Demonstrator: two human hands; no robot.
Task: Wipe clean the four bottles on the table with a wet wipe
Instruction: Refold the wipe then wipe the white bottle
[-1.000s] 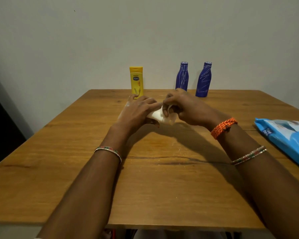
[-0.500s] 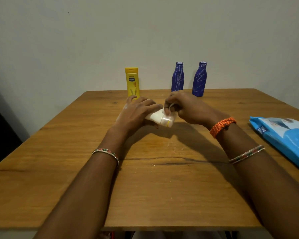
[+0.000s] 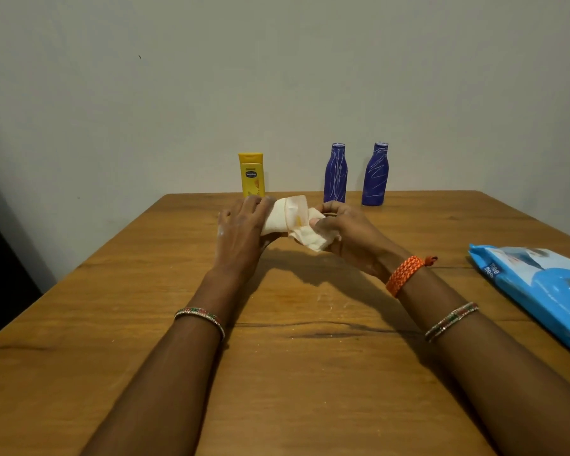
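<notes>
**Small bottle held up for wiping, three waiting at the back**

The left hand (image 3: 241,225) grips a small white bottle (image 3: 283,217) by one end, its fingers closed round it, holding it clear of the worktop (image 3: 293,373), probably so every side can be reached. The right hand (image 3: 346,232) pinches a wet wipe (image 3: 311,236) bunched against the bottle's free end, apparently to rub it. A yellow bottle (image 3: 251,175) and two blue bottles (image 3: 335,172) (image 3: 375,174) stand upright near the far edge, well apart from the hands, seemingly awaiting their turn. The blue wipe packet (image 3: 540,291) lies flat to the right, within reach.
</notes>
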